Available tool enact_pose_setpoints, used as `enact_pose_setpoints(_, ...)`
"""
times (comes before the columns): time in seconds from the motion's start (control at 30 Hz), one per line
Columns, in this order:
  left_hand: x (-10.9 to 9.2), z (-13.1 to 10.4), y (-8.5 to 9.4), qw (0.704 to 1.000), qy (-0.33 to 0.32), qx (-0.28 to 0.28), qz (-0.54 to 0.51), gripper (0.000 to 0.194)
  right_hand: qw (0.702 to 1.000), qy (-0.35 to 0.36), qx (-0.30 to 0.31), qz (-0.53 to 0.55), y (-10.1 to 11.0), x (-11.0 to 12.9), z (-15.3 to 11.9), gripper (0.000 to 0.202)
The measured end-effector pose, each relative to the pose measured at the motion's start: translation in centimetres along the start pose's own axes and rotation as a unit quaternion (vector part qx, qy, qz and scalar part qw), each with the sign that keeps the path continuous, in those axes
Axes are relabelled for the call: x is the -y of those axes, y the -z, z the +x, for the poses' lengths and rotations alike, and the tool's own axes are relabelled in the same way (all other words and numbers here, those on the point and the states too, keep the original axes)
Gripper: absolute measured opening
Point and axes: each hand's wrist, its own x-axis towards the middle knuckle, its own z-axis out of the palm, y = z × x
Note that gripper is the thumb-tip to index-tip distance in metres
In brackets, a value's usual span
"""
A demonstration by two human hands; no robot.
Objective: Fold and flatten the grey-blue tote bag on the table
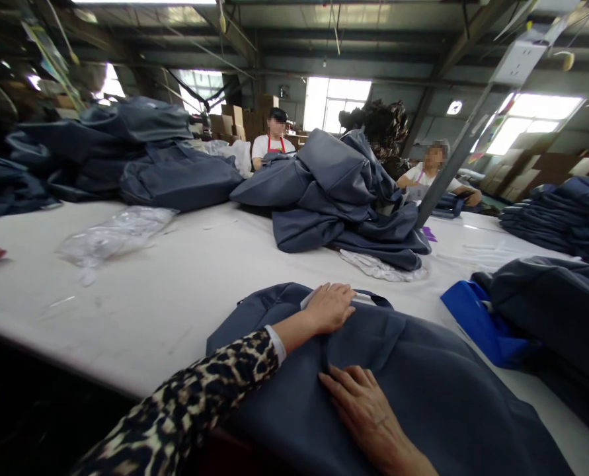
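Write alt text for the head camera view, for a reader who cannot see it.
A person's left hand and right hand press flat on a dark blue fabric bag lying on a white table. More bags lie in a heap behind, a bright blue one to the right, and two other workers sit at the far side.

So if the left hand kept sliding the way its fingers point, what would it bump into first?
The left hand lies flat on the grey bag, fingers pointing right. It would probably meet the bag's strap handle first, though depth is hard to judge.

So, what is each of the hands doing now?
Left hand: open, flat on the grey bag.
Right hand: open, flat on it too.
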Motion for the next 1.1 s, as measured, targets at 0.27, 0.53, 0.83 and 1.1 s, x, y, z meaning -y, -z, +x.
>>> enact_pose_setpoints(0.27,2.3,-5.0,1.6,0.995,0.023,0.099,-0.006,0.044,0.994,-0.018,-0.070,0.083,-0.6,-0.3,-0.3,0.043)
enact_pose_setpoints(0.53,4.4,-8.7,-1.0,0.998,0.026,0.030,-0.056,0.041,0.941,-0.130,-0.154,0.270,-0.1,0.5,0.8,0.029)
enact_pose_setpoints(0.83,3.2,-8.4,-1.4,0.990,0.031,0.022,-0.132,0.037,0.974,-0.009,-0.203,0.101,-2.2,2.8,2.2,0.035)
enact_pose_setpoints(1.1,-0.3,0.0,-0.1,1.000,0.010,-0.013,0.002,0.026,0.990,0.027,-0.140,0.007,-1.8,3.3,1.9,0.032)
